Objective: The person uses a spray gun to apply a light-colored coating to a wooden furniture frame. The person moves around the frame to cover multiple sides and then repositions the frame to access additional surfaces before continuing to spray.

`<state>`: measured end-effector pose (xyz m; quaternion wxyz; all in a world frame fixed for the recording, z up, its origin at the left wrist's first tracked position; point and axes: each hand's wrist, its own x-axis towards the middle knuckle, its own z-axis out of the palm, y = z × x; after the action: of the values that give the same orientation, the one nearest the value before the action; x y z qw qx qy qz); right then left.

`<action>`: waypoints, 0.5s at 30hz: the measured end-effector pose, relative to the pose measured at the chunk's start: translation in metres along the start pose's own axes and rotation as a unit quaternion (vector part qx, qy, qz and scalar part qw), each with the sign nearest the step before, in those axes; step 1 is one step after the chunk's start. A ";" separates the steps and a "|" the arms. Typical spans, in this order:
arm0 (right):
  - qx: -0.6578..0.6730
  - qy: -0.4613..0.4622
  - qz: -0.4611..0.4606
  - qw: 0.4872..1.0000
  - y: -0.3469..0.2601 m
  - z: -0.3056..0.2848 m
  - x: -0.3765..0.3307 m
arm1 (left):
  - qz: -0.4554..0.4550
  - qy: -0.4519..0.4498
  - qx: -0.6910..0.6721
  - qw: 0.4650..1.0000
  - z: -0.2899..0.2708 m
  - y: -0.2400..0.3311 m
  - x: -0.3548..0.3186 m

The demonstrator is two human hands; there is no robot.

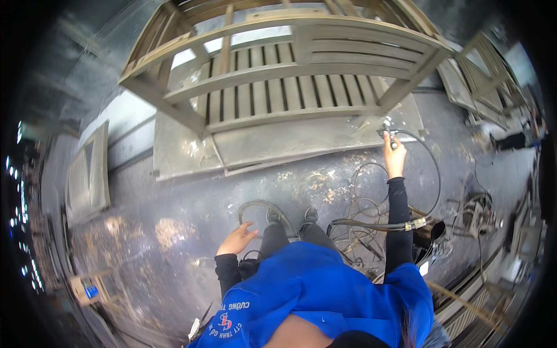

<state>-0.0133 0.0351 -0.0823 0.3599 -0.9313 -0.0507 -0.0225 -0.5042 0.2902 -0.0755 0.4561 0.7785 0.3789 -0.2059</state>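
Observation:
My right hand point(394, 156) is stretched forward, its fingers closed round a small spray gun point(393, 137) near the lower right corner of the furniture. From the gun a black hose point(439, 174) loops out to the right and back under my right forearm. Low at my left side, my left hand point(238, 239) holds nothing, with its fingers apart. Ahead of me stands a grey-brown wooden furniture frame point(243, 87) with a slatted shelf point(290, 93) and slatted panel. It rests on a flat grey board point(272, 153).
Coiled hoses point(365, 232) lie on the stained floor point(278, 185) around my feet. At the left leans a grey panel point(88, 174). Another slatted wooden piece point(484, 75) stands at the far right, near another person point(519, 139). A wooden stool-like box point(87, 290) sits at the lower left.

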 end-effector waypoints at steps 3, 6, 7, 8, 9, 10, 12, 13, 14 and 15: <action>0.178 -0.161 0.026 0.970 -0.029 0.060 -0.024 | -0.028 0.018 -0.022 0.999 0.016 -0.010 -0.024; 0.214 -0.266 -0.075 0.937 -0.072 0.110 -0.062 | -0.095 0.014 -0.056 0.994 0.031 -0.047 -0.051; 0.219 -0.286 -0.097 0.928 -0.088 0.123 -0.076 | -0.121 0.001 -0.076 0.990 0.034 -0.065 -0.062; 0.230 -0.298 -0.117 0.919 -0.104 0.134 -0.088 | -0.142 -0.014 -0.102 0.985 0.040 -0.084 -0.072; 0.241 -0.310 -0.136 0.910 -0.119 0.144 -0.099 | -0.159 -0.003 -0.133 0.978 0.047 -0.100 -0.078; 0.253 -0.320 -0.153 0.900 -0.134 0.152 -0.109 | -0.171 0.006 -0.170 0.970 0.054 -0.113 -0.081; 0.253 -0.338 -0.162 0.892 -0.159 0.165 -0.127 | -0.197 0.026 -0.243 0.949 0.068 -0.128 -0.086; 0.246 -0.351 -0.155 0.890 -0.169 0.169 -0.135 | -0.158 0.036 -0.369 0.915 0.071 -0.133 -0.089; 0.251 -0.350 -0.174 0.886 -0.176 0.170 -0.142 | -0.155 0.042 -0.479 0.863 0.076 -0.133 -0.091; 0.251 -0.353 -0.180 0.883 -0.182 0.169 -0.149 | -0.123 0.030 -0.593 0.795 0.079 -0.133 -0.094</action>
<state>-0.1804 0.2707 -0.0974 0.5296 -0.7309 -0.3454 0.2570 -0.6647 0.2239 -0.1260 0.7877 0.3079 0.5328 0.0284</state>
